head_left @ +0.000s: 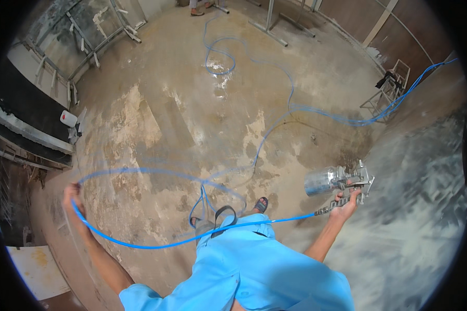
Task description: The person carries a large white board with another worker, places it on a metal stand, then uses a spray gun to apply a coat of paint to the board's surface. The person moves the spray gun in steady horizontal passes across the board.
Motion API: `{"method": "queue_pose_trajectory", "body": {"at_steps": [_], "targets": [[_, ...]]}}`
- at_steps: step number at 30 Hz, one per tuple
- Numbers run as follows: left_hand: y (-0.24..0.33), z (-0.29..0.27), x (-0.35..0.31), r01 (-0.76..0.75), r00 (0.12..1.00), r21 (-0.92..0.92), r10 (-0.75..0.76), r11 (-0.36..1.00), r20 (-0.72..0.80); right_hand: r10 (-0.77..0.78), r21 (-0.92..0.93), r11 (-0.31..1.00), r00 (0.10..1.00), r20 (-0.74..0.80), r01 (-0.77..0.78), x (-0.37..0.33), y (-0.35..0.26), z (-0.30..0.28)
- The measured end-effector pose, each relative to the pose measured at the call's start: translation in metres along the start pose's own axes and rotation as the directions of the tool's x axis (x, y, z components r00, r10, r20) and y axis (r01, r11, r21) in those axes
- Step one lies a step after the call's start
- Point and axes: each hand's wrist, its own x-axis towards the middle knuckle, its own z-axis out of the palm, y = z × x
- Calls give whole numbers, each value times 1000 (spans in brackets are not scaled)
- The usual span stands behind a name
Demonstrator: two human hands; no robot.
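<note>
My right hand [346, 206] is wrapped round the handle of a spray gun [361, 181], out to the right. A silver metal cup [319, 181] is fixed to the gun and lies on its side, pointing left. From the handle's coupling a blue air hose [163, 246] sags across in front of my body. At the far left my left hand [72, 198] is closed on that hose. Beyond the hand the hose arcs back over the floor, blurred, toward my feet, where more loops hang near a dark strap [224, 211].
The hose runs on across the stained, wet floor [181, 103] to the right wall. A metal stand [392, 88] stands there. Metal frame legs [269, 26] and another person's feet [197, 11] are at the back. A white jug [68, 118] sits left; a grey-white smeared surface [410, 207] lies right.
</note>
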Motion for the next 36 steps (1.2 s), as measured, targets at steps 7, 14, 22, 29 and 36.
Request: {"method": "queue_pose_trajectory", "body": {"at_steps": [7, 14, 22, 29, 36], "targets": [[-166, -19, -15, 642, 766, -311, -602, 700, 227, -92, -62, 994, 996, 19, 93, -177, 81, 51], [-138, -179, 68, -193, 980, -981, -47, 0, -192, 141, 6, 990, 977, 163, -144, -324, 182, 130], [-233, -197, 142, 8, 994, -851, -94, 526, -49, 213, 51, 971, 942, 259, -233, -455, 279, 217], [-413, -209, 232, -20, 958, -811, -222, 585, -184, 165, -6, 986, 971, 174, -166, -522, 383, 297], [-573, -133, 289, 410, 898, -637, -413, 652, 155, 89, 24, 996, 995, -53, -88, -602, 422, 384]]}}
